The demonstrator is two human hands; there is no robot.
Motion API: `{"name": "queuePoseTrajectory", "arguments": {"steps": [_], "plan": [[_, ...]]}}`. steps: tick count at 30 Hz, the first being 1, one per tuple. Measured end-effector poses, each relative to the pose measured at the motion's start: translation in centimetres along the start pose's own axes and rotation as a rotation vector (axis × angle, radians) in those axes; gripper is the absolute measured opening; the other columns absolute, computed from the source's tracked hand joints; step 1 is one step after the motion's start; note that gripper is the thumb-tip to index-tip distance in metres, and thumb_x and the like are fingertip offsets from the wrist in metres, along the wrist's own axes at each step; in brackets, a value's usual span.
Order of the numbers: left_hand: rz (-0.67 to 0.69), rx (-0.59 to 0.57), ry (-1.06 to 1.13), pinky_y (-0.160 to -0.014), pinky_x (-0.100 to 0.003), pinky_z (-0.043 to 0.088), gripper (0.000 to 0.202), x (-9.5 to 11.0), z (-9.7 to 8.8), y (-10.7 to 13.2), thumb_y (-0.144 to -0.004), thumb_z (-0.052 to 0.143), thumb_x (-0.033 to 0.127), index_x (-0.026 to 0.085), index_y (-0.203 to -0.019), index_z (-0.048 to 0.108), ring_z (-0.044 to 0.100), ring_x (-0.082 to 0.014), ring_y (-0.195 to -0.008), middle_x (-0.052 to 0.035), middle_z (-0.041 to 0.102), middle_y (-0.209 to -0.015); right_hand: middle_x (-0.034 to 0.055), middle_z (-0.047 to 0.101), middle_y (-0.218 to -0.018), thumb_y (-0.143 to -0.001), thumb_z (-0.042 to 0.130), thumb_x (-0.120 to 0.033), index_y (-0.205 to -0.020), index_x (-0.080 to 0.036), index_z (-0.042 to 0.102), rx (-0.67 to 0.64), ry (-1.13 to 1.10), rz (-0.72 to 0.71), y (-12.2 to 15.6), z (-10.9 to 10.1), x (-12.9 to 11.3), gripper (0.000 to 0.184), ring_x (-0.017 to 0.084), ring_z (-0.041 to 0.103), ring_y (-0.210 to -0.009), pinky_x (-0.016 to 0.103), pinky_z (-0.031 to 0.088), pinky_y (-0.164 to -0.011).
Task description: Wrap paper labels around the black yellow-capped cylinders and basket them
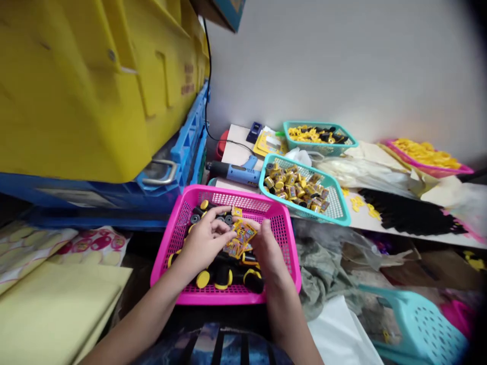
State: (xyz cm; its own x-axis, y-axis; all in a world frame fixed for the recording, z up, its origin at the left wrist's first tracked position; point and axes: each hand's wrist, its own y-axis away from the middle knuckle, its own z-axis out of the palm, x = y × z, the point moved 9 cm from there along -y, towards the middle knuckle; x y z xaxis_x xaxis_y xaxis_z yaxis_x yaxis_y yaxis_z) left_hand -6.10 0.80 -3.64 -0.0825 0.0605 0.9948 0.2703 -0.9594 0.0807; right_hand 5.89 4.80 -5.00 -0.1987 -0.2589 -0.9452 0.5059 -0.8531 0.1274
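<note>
Both hands are over a pink plastic basket (157, 268). My left hand (207, 238) has bent fingers, its fingertips at a small yellow printed label (236, 211) that it appears to pinch. From the right, my right hand (268, 248) reaches in with its fingers stretched towards the same label and the thumb apart. Below and between the hands lies a pile of yellow printed labels (243, 235). Black cylindrical pieces with yellow caps (222, 278) fill the basket around them. The undersides of the fingers are partly hidden.
Behind stands a turquoise basket (344, 215) of labelled small cylinders, beside a blue heat gun (241, 172). Another turquoise basket (353, 145) and a pink tray (466, 170) hold yellow parts. Yellow (76, 101) and blue crates (114, 197) rise at left; yellow sheets (57, 304) lie below.
</note>
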Motion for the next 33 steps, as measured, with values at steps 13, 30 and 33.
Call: {"name": "queuePoseTrajectory", "arguments": {"steps": [13, 30, 33], "plan": [[0.004, 0.092, 0.143, -0.065, -0.026, 0.057, 0.033, -1.1, -2.5, -1.0, -0.066, 0.078, 0.025, 0.018, -0.096, 0.064, 0.070, -0.0158, -0.072, -0.0016, 0.073, -0.080, 0.0029, 0.064, -0.093, -0.092, 0.044, -0.043, -0.095, -0.022, 0.060, -0.021, 0.420, -0.128, -0.6, 0.6, 0.8, 0.027, 0.017, 0.058, -0.089, 0.032, 0.046, -0.081], [-0.095, 0.133, 0.014, -0.070, -0.024, 0.055, 0.026, -3.9, -5.7, -0.2, -0.065, 0.082, 0.024, 0.018, -0.089, 0.073, 0.071, -0.0147, -0.074, -0.0031, 0.077, -0.081, 0.0082, 0.057, -0.092, -0.074, 0.058, -0.017, -0.089, -0.015, 0.061, -0.067, 1.074, -0.058, -1.0, -0.5, 3.0, 0.015, 0.018, 0.055, -0.080, 0.031, 0.044, -0.075], [-0.118, 0.165, -0.050, -0.056, -0.019, 0.051, 0.024, -4.6, -5.9, -0.4, -0.065, 0.081, 0.026, 0.018, -0.087, 0.075, 0.064, -0.0096, -0.056, 0.0003, 0.074, -0.068, 0.0048, 0.056, -0.086, -0.068, 0.060, -0.016, -0.086, -0.017, 0.056, -0.003, 0.932, -0.050, -1.2, -2.1, 3.0, 0.018, 0.017, 0.051, -0.075, 0.030, 0.042, -0.070]]}}
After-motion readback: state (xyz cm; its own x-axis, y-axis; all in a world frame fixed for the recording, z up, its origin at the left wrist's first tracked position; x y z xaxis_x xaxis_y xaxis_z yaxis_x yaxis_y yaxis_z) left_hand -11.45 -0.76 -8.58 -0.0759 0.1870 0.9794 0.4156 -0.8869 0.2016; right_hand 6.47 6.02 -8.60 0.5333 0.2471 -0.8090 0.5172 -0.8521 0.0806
